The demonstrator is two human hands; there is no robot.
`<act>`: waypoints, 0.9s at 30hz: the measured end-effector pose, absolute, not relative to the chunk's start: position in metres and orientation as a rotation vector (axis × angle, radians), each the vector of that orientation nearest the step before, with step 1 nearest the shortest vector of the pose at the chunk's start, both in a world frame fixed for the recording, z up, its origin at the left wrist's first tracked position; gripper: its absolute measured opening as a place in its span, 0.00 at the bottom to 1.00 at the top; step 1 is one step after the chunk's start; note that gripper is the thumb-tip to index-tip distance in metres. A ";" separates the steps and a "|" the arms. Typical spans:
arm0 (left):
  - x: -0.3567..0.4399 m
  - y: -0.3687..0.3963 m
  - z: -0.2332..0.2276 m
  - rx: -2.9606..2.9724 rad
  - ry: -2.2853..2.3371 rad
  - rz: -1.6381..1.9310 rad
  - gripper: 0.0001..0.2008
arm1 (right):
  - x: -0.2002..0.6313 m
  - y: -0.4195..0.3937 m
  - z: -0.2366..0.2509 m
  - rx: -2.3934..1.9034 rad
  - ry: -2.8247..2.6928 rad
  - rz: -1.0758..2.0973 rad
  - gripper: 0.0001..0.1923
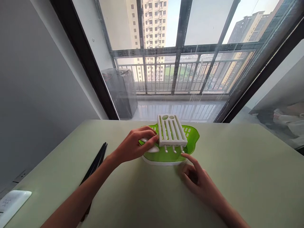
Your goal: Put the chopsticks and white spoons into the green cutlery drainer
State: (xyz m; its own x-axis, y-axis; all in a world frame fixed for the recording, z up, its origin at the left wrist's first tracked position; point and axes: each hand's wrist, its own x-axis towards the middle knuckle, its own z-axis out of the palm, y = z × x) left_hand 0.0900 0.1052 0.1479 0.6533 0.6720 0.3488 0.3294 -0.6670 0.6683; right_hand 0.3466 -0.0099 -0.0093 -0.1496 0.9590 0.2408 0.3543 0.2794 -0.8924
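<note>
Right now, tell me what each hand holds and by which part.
The left hand grips the white slotted rack by its left edge, over the green basket. The right hand holds nothing.

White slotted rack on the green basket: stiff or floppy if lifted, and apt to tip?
The white slotted rack looks like moulded plastic with straight ribs, so probably stiff and light. It sits tilted across the green basket, so a push may well rock or slide it. The left hand steadies its edge; the right hand hovers near.
</note>
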 end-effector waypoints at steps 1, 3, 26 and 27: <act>0.088 0.105 0.147 2.317 0.739 0.786 0.13 | 0.346 -0.010 -0.009 -1.214 -1.675 0.874 0.29; 0.085 0.104 0.146 2.327 0.678 0.783 0.12 | 0.347 -0.010 -0.010 -1.217 -1.674 0.885 0.29; 0.084 0.113 0.129 2.287 0.716 0.935 0.06 | 0.347 -0.008 -0.008 -1.211 -1.689 0.873 0.29; 0.085 0.113 0.128 2.283 0.728 0.941 0.07 | 0.346 -0.008 -0.008 -1.211 -1.688 0.875 0.29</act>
State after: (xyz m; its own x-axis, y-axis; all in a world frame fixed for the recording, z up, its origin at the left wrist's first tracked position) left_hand 0.0847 0.1127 0.1281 0.6064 0.6587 0.4453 0.2657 -0.6957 0.6673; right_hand 0.3464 -0.0082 -0.0078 -0.1601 0.9574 0.2402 0.3554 0.2830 -0.8909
